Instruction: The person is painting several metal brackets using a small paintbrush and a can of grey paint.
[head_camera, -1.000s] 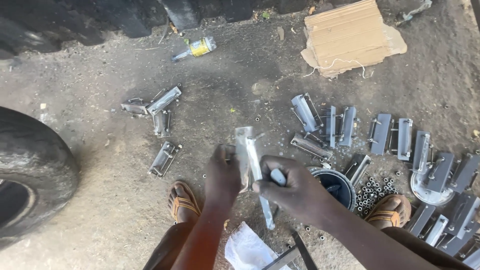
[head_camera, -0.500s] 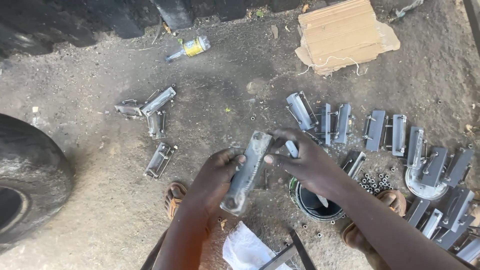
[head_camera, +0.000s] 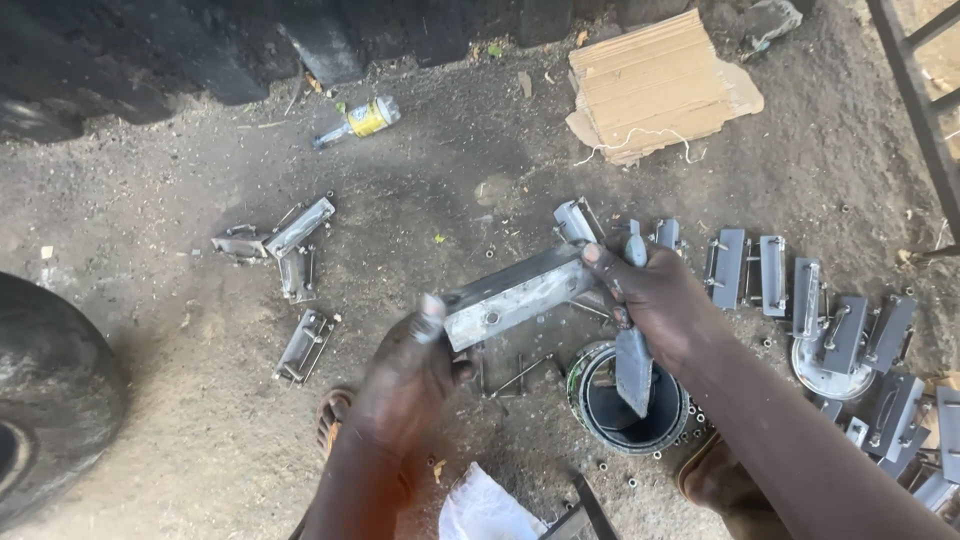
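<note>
I'm holding a grey metal bracket (head_camera: 520, 293) up off the ground with both hands, roughly in the middle of the view, and it's sitting tilted, lower end to the left, higher end to the right. My left hand (head_camera: 415, 375) is wrapping around the lower end, thumb up on the top face, so that hand is clenched on the bracket. My right hand (head_camera: 655, 305) is gripping the upper end, and the same hand is also pinning a flat blade tool (head_camera: 633, 360) that's hanging down out of the fist, tip pointing into the black tin (head_camera: 628, 400) right below it. I can't tell whether the tip is actually touching the tin or just hovering inside the rim.

Around me on the dirt floor: a row of similar brackets (head_camera: 745, 268) is lying just right of my right hand, with more piling up at the right edge near a round plate (head_camera: 830, 360). A smaller bunch of brackets (head_camera: 285, 240) is sitting well off to the left. Small nuts (head_camera: 690, 435) are scattering around the tin. A flattened cardboard piece (head_camera: 655, 85) is lying at the top, a yellow bottle (head_camera: 362, 120) top left, a tyre (head_camera: 50, 400) at the left edge, and a white rag (head_camera: 485, 510) by my knees.
</note>
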